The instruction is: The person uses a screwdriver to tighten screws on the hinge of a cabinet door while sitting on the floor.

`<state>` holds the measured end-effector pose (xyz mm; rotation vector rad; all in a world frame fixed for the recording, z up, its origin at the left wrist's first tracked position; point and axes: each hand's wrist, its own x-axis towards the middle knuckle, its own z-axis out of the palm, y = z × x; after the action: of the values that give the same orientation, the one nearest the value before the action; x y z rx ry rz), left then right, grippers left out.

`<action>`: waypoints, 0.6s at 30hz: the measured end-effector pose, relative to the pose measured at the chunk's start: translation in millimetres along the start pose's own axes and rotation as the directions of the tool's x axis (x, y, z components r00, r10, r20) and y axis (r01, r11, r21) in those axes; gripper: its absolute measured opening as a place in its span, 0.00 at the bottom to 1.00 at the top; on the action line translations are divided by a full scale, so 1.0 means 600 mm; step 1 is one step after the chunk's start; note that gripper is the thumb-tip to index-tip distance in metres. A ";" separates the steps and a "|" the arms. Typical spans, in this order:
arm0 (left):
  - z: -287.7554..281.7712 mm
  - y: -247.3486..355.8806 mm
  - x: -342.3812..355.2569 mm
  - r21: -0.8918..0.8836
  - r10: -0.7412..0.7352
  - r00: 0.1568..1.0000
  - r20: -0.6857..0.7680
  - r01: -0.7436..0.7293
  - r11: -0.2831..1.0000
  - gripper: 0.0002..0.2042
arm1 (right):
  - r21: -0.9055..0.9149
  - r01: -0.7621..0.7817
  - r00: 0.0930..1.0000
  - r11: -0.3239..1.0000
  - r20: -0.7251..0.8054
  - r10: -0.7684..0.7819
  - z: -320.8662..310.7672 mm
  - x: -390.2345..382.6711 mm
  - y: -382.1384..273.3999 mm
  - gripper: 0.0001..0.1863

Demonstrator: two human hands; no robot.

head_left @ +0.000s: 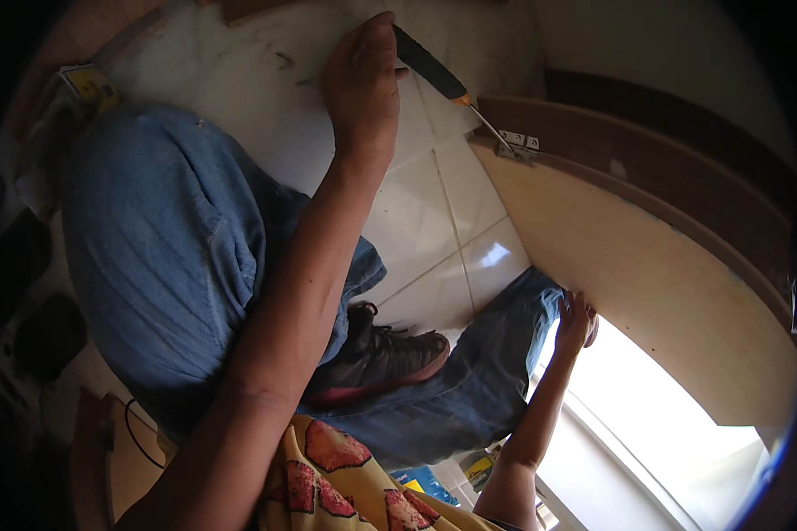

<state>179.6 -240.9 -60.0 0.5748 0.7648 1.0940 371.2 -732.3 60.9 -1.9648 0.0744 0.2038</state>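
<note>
My left hand [367, 80] is at the top middle, its fingers closed around the black handle of a screwdriver [429, 66]. The screwdriver has an orange collar, and its thin metal shaft slants down to the right. Its tip meets a small metal hinge [517, 147] fixed at the corner of a pale wooden panel [638, 257]. Lower down on the right, my right hand [577, 320] grips the near edge of that panel, some fingers hidden by it. Alongside the panel's far edge runs a darker brown board [646, 181], which the hinge adjoins.
Light floor tiles [416, 212] lie under my bent, jeans-clad legs [159, 248] and dark shoe [381, 358]. A yellow packet [91, 86] is at the far left. Bright light comes from an opening [629, 389] below the panel. A black cable [137, 434] loops at lower left.
</note>
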 end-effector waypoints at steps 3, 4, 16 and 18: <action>-0.008 0.001 0.013 0.157 0.023 0.998 0.060 -0.032 0.987 0.25 | 0.000 -0.023 0.999 1.000 -0.025 0.023 -0.004 0.001 -0.001 0.24; -0.011 0.000 0.017 0.157 0.024 0.998 0.058 -0.033 0.987 0.25 | -0.013 -0.024 0.999 1.000 -0.026 0.024 -0.005 0.002 -0.001 0.24; -0.005 0.012 0.014 0.140 0.010 0.993 0.120 -0.027 0.990 0.24 | 0.027 0.004 0.999 1.000 -0.041 -0.003 0.012 0.009 0.007 0.22; -0.010 0.008 0.018 -0.165 0.051 0.979 0.196 -0.018 0.986 0.18 | 0.037 0.021 0.997 0.999 -0.070 -0.019 0.017 0.007 0.008 0.20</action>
<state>175.0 -228.9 -63.0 0.5516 0.4877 1.1006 373.3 -724.3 51.9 -1.9346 0.1032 0.1202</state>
